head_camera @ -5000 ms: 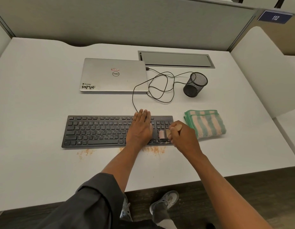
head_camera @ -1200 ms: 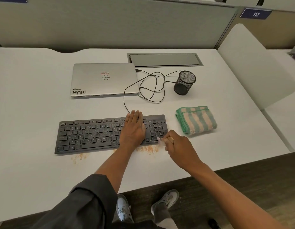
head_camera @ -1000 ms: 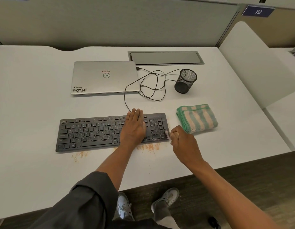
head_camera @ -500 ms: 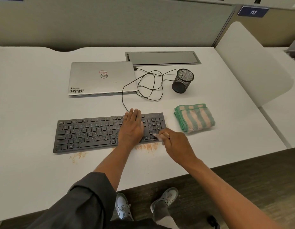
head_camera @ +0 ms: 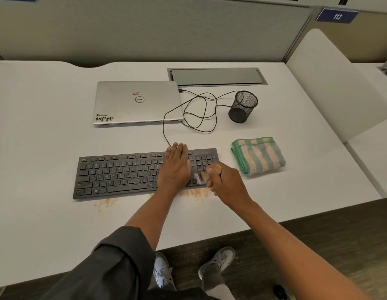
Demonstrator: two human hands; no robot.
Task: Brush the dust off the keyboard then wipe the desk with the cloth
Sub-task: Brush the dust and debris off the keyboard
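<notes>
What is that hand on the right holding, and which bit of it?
The right hand grips a small brush by its wooden handle, bristles down on the keyboard. The left hand holds nothing; it lies flat on the keys.

- Left hand (head_camera: 174,169) flat on black keyboard (head_camera: 123,172), fingers straight, right of the letter keys.
- Right hand (head_camera: 226,182) grips small brush (head_camera: 204,175); bristles on the number pad's near edge.
- Orange dust (head_camera: 193,193) on desk (head_camera: 47,159), just in front of keyboard.
- Striped cloth (head_camera: 258,155) folded, right of keyboard.
- Closed laptop (head_camera: 137,102), cable (head_camera: 201,113), mesh cup (head_camera: 243,106) behind.
</notes>
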